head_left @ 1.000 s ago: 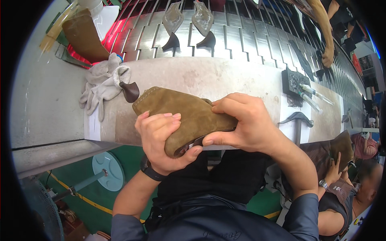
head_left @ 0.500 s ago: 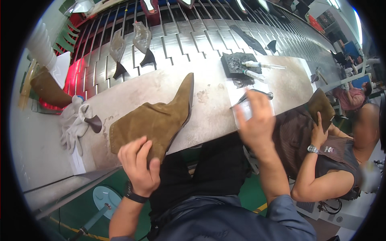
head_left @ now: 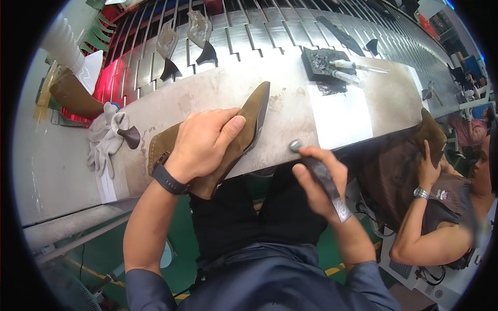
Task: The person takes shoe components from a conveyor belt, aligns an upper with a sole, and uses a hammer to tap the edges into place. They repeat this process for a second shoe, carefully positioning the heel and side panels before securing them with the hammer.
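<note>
A brown suede ankle boot (head_left: 236,150) lies on its side on the worktop, its pointed toe turned to the far right and its sole to the right. My left hand (head_left: 203,139) grips the boot across its instep, the thumb toward the toe. My right hand (head_left: 315,199) is closed around the dark handle of a hammer (head_left: 319,175), whose round metal head points away from me above the worktop's near edge. A small gap separates the hammer from the boot. My left palm hides part of the boot's upper.
Grey gloves (head_left: 108,136) lie at the left. White paper (head_left: 342,122) and a dark block (head_left: 320,66) with two syringes (head_left: 358,66) occupy the right side. Behind runs a slatted metal conveyor (head_left: 259,39) carrying shoe parts. A co-worker's hand (head_left: 429,171) holds another brown boot (head_left: 431,132).
My left hand has moved from the boot's near side onto its instep. My right hand has picked up the hammer from the paper and drawn it nearer to me.
</note>
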Available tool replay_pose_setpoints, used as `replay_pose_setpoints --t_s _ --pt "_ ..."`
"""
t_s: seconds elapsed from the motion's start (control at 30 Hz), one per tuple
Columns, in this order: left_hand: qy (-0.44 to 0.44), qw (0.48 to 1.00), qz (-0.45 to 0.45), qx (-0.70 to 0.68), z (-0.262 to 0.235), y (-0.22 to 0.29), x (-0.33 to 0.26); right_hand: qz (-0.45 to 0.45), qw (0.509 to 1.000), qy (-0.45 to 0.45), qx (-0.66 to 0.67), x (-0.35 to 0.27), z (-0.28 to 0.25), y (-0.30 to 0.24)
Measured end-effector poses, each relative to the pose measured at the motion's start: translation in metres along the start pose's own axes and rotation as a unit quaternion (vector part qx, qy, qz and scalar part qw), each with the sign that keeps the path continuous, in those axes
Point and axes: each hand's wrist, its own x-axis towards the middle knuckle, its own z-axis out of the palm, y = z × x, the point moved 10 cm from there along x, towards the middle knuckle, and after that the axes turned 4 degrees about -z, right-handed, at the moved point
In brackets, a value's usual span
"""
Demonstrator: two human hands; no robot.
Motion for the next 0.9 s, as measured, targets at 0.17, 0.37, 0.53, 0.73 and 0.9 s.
replay_pose_setpoints --t_s 0.17,0.37,0.53,0.73,0.9 --pt "0.022 1.0 0.022 0.001 0.0 -0.003 -0.001 0.08 0.978 0.081 0.176 -0.002 0.044 0.0" --pt "0.05 0.998 0.025 0.012 -0.003 -0.006 -0.004 -0.181 0.978 0.096 -0.041 0.033 0.052 -0.052" --pt "0.039 0.999 0.016 0.004 -0.005 -0.008 -0.007 -0.191 0.976 0.072 -0.08 0.029 0.067 -0.048" --pt "0.054 0.998 0.016 0.001 -0.006 -0.01 -0.007 -0.252 0.957 0.089 -0.112 0.029 0.072 -0.059" --pt "0.058 0.998 0.014 -0.001 -0.007 -0.009 -0.008 -0.307 0.941 0.085 -0.111 0.032 0.073 -0.069"
